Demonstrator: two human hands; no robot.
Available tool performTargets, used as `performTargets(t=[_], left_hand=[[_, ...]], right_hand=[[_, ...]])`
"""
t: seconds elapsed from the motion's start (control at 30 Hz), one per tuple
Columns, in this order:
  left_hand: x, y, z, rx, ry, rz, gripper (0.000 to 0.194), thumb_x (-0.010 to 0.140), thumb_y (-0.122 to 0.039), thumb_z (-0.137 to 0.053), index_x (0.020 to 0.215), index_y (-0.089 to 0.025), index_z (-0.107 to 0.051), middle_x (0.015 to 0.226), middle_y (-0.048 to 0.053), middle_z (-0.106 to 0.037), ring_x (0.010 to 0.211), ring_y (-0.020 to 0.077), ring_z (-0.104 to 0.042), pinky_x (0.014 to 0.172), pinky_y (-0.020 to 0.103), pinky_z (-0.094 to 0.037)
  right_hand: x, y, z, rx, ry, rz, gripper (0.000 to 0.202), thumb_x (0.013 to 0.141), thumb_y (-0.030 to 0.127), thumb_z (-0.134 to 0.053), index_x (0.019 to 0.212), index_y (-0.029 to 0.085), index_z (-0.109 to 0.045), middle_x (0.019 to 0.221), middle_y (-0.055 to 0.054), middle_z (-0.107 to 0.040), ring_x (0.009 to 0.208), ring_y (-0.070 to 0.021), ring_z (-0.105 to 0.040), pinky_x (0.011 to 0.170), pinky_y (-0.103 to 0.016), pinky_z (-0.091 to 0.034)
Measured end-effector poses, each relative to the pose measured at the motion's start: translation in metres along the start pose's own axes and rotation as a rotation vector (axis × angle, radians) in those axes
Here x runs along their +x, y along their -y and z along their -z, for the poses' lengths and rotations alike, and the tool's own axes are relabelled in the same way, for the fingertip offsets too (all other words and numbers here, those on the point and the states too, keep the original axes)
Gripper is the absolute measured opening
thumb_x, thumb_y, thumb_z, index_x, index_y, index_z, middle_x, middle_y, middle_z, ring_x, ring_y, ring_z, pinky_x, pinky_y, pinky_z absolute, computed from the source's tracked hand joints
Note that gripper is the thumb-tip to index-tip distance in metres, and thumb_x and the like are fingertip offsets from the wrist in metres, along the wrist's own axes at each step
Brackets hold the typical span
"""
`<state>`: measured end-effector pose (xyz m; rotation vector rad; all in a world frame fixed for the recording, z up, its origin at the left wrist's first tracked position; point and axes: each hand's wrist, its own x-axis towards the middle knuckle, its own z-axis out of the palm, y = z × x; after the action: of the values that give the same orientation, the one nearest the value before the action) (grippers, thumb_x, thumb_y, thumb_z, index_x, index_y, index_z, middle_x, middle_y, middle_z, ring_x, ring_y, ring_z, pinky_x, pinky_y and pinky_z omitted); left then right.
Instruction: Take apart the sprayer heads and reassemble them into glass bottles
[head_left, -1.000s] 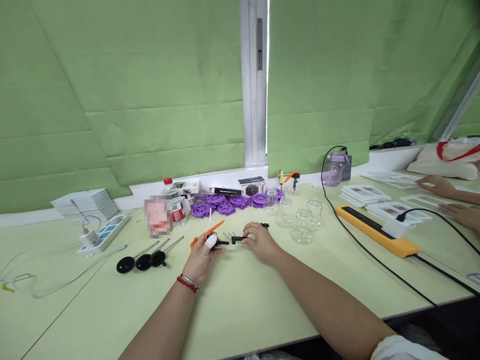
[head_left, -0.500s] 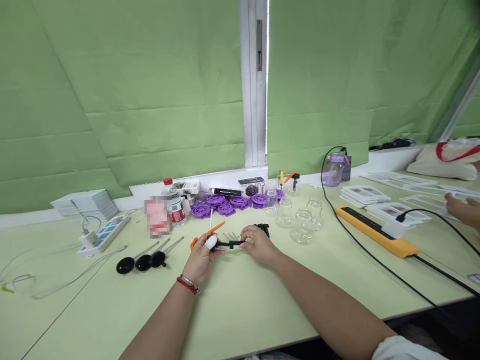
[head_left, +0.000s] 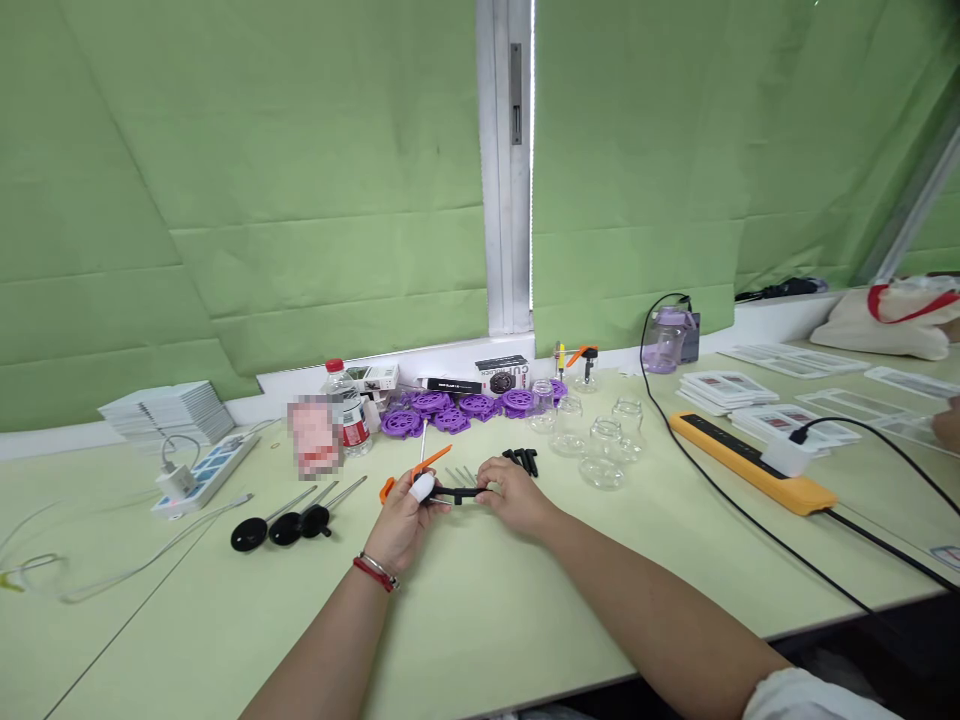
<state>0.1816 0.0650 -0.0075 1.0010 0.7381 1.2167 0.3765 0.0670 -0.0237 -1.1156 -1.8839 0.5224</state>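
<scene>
The head view shows, nearest, the left hand (head_left: 405,515) with fingers closed on the left end of a slim black bar (head_left: 460,492) and the right hand (head_left: 517,497) pinching its right end, above the pale green bench (head_left: 495,620). The step looks like fitting black parts end to end; the next move seems to call for level alignment and light pressure. An orange plastic strip (head_left: 433,459) rises behind the left thumb, its hold unclear. Farther right lie short black plastic pieces (head_left: 527,462); beyond stand clear round-bellied jars (head_left: 602,472).
</scene>
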Motion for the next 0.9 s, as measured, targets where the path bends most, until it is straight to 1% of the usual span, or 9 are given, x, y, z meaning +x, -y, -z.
performTargets(t=[0.07, 0.13, 0.17, 0.23, 0.33, 0.53, 0.67, 0.9], left_hand=[[0.000, 0.000, 0.000, 0.003, 0.003, 0.001, 0.028, 0.070, -0.033, -0.069, 0.089, -0.017, -0.059, 0.080, 0.000, -0.056, 0.069, 0.0117, -0.054, 0.064, 0.028, -0.050], [-0.001, 0.000, -0.001, 0.023, 0.013, 0.003, 0.031, 0.067, -0.031, -0.071, 0.092, -0.016, -0.058, 0.082, 0.000, -0.056, 0.071, 0.0118, -0.055, 0.066, 0.029, -0.050], [-0.001, 0.001, 0.000, 0.042, 0.023, 0.007, 0.034, 0.065, -0.028, -0.072, 0.093, -0.016, -0.057, 0.083, 0.000, -0.055, 0.073, 0.0121, -0.055, 0.068, 0.030, -0.050], [-0.002, 0.001, 0.000, 0.088, 0.042, 0.017, 0.040, 0.059, -0.020, -0.075, 0.094, -0.017, -0.056, 0.086, 0.001, -0.055, 0.078, 0.0131, -0.055, 0.072, 0.031, -0.050], [-0.003, 0.001, 0.002, 0.162, 0.040, 0.017, 0.045, 0.055, -0.014, -0.075, 0.094, -0.018, -0.053, 0.087, 0.000, -0.053, 0.081, 0.0136, -0.054, 0.074, 0.031, -0.049], [-0.002, 0.002, 0.003, 0.298, 0.019, -0.039, 0.044, 0.057, -0.019, -0.073, 0.095, -0.018, -0.050, 0.087, 0.000, -0.054, 0.079, 0.0140, -0.055, 0.074, 0.031, -0.048], [-0.002, 0.000, 0.002, 0.388, -0.020, -0.048, 0.044, 0.058, -0.022, -0.073, 0.096, -0.017, -0.049, 0.085, 0.000, -0.056, 0.074, 0.0132, -0.056, 0.072, 0.029, -0.046], [-0.005, -0.001, 0.002, 0.390, 0.006, -0.014, 0.050, 0.060, -0.025, -0.072, 0.102, -0.018, -0.046, 0.089, 0.002, -0.058, 0.076, 0.0134, -0.055, 0.063, 0.024, -0.043]], right_hand=[[-0.001, -0.002, -0.004, 0.056, 0.039, -0.069, 0.004, 0.071, 0.013, -0.062, 0.073, 0.016, -0.062, 0.078, -0.003, -0.059, 0.073, -0.0148, -0.052, 0.069, -0.027, -0.040], [-0.003, -0.003, -0.007, 0.128, 0.101, -0.145, 0.010, 0.074, 0.014, -0.057, 0.081, 0.017, -0.062, 0.070, 0.000, -0.057, 0.062, -0.0121, -0.049, 0.060, -0.024, -0.038], [-0.003, -0.004, -0.008, 0.151, 0.128, -0.162, 0.014, 0.075, 0.014, -0.054, 0.085, 0.017, -0.062, 0.067, 0.001, -0.056, 0.059, -0.0112, -0.047, 0.057, -0.023, -0.036], [-0.005, -0.002, -0.009, 0.151, 0.162, -0.148, 0.020, 0.075, 0.013, -0.050, 0.089, 0.018, -0.063, 0.066, 0.002, -0.055, 0.058, -0.0106, -0.045, 0.057, -0.022, -0.034], [-0.007, 0.000, -0.007, 0.111, 0.174, -0.126, 0.021, 0.074, 0.014, -0.049, 0.087, 0.018, -0.065, 0.067, 0.002, -0.055, 0.059, -0.0106, -0.043, 0.057, -0.022, -0.032], [-0.009, 0.004, -0.009, 0.115, 0.186, -0.139, 0.020, 0.074, 0.015, -0.049, 0.087, 0.018, -0.065, 0.064, 0.002, -0.053, 0.057, -0.0105, -0.042, 0.055, -0.022, -0.031], [-0.011, 0.005, -0.013, 0.133, 0.215, -0.148, 0.022, 0.073, 0.013, -0.048, 0.087, 0.018, -0.063, 0.060, 0.003, -0.050, 0.056, -0.0103, -0.044, 0.054, -0.021, -0.032], [-0.012, 0.004, -0.018, 0.108, 0.157, -0.145, 0.019, 0.075, 0.014, -0.048, 0.086, 0.018, -0.063, 0.062, 0.003, -0.052, 0.055, -0.0100, -0.044, 0.053, -0.021, -0.031]])
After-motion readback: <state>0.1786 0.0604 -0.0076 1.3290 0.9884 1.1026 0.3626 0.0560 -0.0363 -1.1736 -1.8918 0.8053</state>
